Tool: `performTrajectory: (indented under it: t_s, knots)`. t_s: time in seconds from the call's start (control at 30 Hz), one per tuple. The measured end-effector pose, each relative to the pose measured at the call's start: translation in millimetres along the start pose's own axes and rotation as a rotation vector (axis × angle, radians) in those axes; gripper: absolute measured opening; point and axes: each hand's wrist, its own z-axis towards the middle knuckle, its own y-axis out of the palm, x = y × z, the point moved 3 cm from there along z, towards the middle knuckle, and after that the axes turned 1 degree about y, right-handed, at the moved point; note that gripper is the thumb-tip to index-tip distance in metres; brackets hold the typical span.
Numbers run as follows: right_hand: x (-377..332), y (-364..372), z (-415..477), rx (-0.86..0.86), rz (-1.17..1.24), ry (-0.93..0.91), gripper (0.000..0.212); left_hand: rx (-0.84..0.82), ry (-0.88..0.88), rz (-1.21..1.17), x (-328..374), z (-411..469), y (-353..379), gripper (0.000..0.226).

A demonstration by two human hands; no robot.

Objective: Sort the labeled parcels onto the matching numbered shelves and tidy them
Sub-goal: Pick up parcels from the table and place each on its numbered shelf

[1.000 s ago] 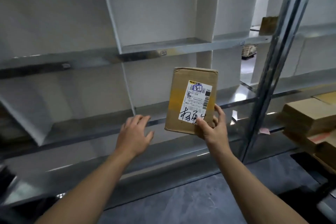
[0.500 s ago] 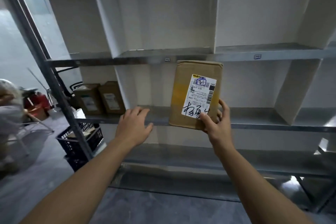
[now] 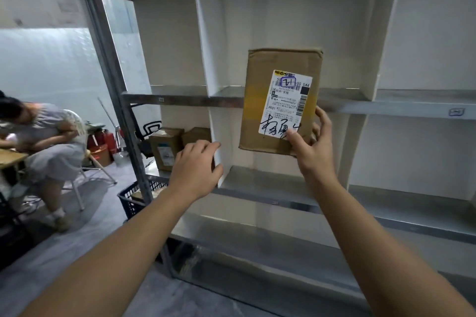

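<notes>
My right hand [image 3: 310,145] grips the lower right corner of a brown cardboard parcel [image 3: 260,108], held upright in front of the metal shelving [image 3: 270,199]. Its white label [image 3: 286,105] faces me, with a hand-drawn number in a box at the top and black handwriting at the bottom. My left hand [image 3: 197,170] hangs empty with loosely curled fingers, left of the parcel, in front of a white divider [image 3: 211,64]. Two brown parcels [image 3: 167,148] stand on the shelf bay to the left, partly hidden by my left hand.
A small tag [image 3: 456,111] is stuck on the upper shelf edge at the right. A dark plastic crate [image 3: 134,197] stands on the floor by the rack's left post [image 3: 108,64]. A seated person [image 3: 43,141] is at the far left, with red extinguishers [image 3: 107,140] behind.
My view has swung left along the rack, bringing the left post, the crate and the seated person into sight. Both hands keep the same pose and the parcel stays in my right hand.
</notes>
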Motion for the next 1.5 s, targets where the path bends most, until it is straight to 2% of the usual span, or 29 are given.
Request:
performTrajectory:
  t_s: [0.27, 0.53, 0.77, 0.93, 1.23, 1.5]
  knots:
    - [-11.2, 49.9, 128.2, -0.016, -0.037, -0.177, 0.074, 0.108, 0.022, -0.001, -21.9, 114.4, 1.3, 0.056]
    - [17.4, 86.4, 218.5, -0.027, -0.186, -0.167, 0.071, 0.192, 0.034, -0.038, -44.7, 170.6, 15.1, 0.055]
    - [40.8, 103.3, 233.5, 0.040, -0.394, -0.134, 0.075, 0.206, 0.073, -0.091, -60.8, 208.6, 31.9, 0.053]
    - [40.4, 113.7, 234.7, 0.037, -0.522, -0.097, 0.087, 0.196, 0.118, -0.145, -69.3, 225.5, 37.7, 0.054]
    - [41.2, 130.1, 242.9, 0.081, -0.534, -0.023, 0.093, 0.170, 0.215, -0.163, -87.5, 241.1, 46.9, 0.056]
    - [45.3, 140.1, 253.9, 0.121, -0.517, 0.009, 0.089, 0.158, 0.280, -0.213, -107.3, 245.8, 55.5, 0.056]
